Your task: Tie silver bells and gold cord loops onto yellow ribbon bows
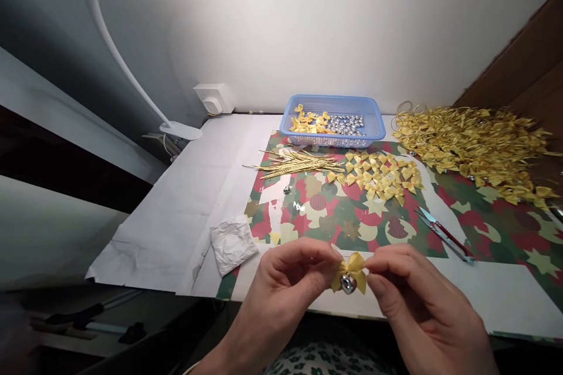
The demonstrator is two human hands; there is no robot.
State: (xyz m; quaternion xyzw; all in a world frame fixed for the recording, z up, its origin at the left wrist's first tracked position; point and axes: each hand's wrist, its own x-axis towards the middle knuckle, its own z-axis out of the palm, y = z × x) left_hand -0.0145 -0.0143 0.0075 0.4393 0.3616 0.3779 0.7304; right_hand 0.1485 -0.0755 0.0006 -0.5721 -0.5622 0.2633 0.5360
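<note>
A yellow ribbon bow (356,261) with a shiny silver heart-shaped bell or bead (348,284) on its front is held up near the table's front edge. My left hand (290,281) pinches the bow's left side between thumb and fingers. At the right edge of the same bow, the thumb and fingertips of my right hand (424,299) are closed in a pinch; whether a thin tie is between them is hidden. Beyond my hands lie rows of loose yellow bows (373,171) and a bundle of gold twist ties (299,163).
A blue basket (378,123) with bows and silver pieces stands against the wall. Finished-looking bows form a large pile (475,140) at right. Small scissors (446,235), a crumpled white tissue (233,244) and one silver piece (287,190) lie around. A lamp (118,53) arches at left.
</note>
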